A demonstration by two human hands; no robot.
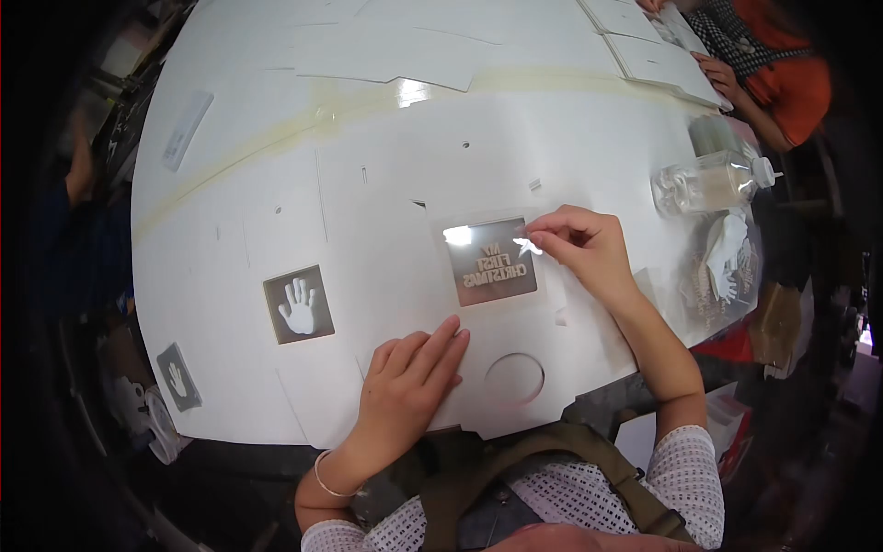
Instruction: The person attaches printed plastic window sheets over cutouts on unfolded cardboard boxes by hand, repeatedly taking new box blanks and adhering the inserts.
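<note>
Person at the far left: one bare arm (81,161) visible, dark clothing, details blurred.

Small grey plate (179,377), pale handprint motif; at the near left edge of the white work surface (386,221).

Translucent strip (189,131), narrow, set slantwise; far left on the surface.

Square handprint plate (318,324), grey, white hand motif; near left, between the small plate and the left hand.

Left hand (411,382), thin bracelet (319,474) at the wrist; open, palm down on the surface, fingers extended, fingertips just beside the near left corner of the lettered plate.

Lettered plate (474,293), square, grey, glossy; lies flat in front of the person, right of the handprint plate, inscribed "MY FIRST CHRISTMAS" in mirror-reversed letters.

Circular outline (515,378) in the white surface; near side of the lettered plate.

Right hand (589,247), over the far right corner of the lettered plate; thumb and forefinger closed in a pinch beside a bright white patch. Whether they grip a thin edge cannot be told.

Clear bottle (704,187), white cap, on its side; right.

Clear plastic bag (704,293), white glove-like shape at it; right, nearer than the bottle.

Person at the far right: orange clothing (798,92), hands at white sheets.
</note>
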